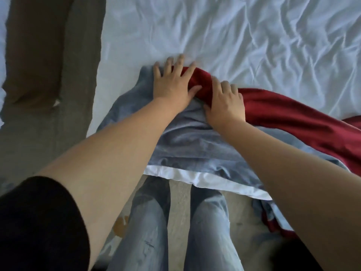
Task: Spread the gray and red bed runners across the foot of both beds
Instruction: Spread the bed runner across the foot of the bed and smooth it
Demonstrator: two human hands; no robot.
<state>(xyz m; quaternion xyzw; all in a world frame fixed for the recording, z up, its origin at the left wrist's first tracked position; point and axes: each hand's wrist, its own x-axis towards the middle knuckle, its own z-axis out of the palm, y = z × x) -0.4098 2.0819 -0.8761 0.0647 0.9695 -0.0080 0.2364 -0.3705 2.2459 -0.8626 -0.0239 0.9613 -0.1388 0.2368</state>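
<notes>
A gray and red bed runner (187, 145) lies crumpled at the foot of the white bed (234, 36). Its gray side faces up near me, and the red side (283, 110) folds over and trails to the right edge of the view. My left hand (172, 83) lies flat with spread fingers on the runner's far left end, touching gray and red cloth. My right hand (224, 106) rests beside it, fingers curled over the red fold. Part of the runner hangs off the bed's foot at the lower right (273, 218).
A narrow carpeted gap (58, 94) separates this bed from a second white bed (2, 55) at the far left edge. I stand at the bed's foot, my legs in jeans (175, 231) against the mattress. The white sheet is wrinkled.
</notes>
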